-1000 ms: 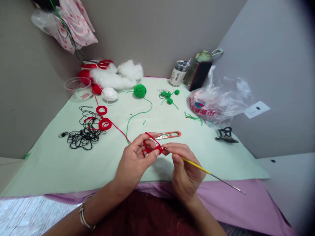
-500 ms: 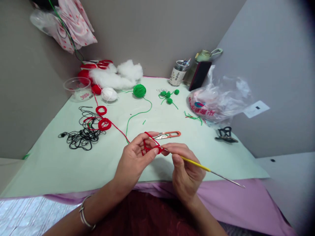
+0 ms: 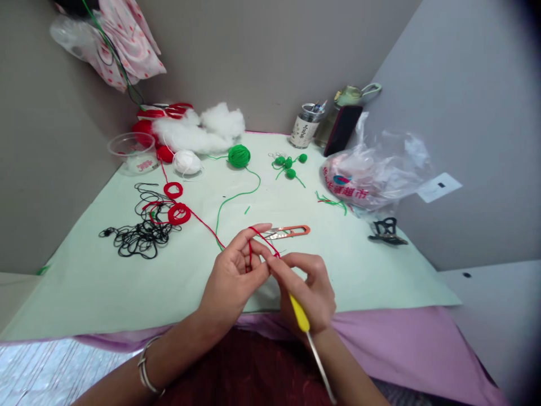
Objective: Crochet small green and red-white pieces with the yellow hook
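Red yarn point(image 3: 265, 239) loops over the raised index finger of my left hand point(image 3: 233, 272) and runs down between its fingers. That hand pinches the red crochet work, now mostly hidden behind fingertips. My right hand point(image 3: 311, 287) is closed around a crochet hook point(image 3: 300, 313) with a yellow grip, its metal rear end pointing down toward me. The hook's working tip is hidden at the meeting fingertips. Just beyond the hands lie thread snips point(image 3: 291, 232) with an orange handle. The red strand leads left to two red rings point(image 3: 179, 214) on the table.
Tangled black cord point(image 3: 143, 237) lies at left. Behind are a clear cup point(image 3: 132, 152), white stuffing point(image 3: 190, 134), a white ball point(image 3: 187, 162) and a green yarn ball point(image 3: 239, 156). Small green balls point(image 3: 291, 173), a plastic bag point(image 3: 372, 169) and a black claw clip point(image 3: 387, 232) are at right.
My right hand has turned, swinging the hook's rear end from pointing right to pointing down toward me. Its fingertips have come closer to the left fingertips, covering the red work.
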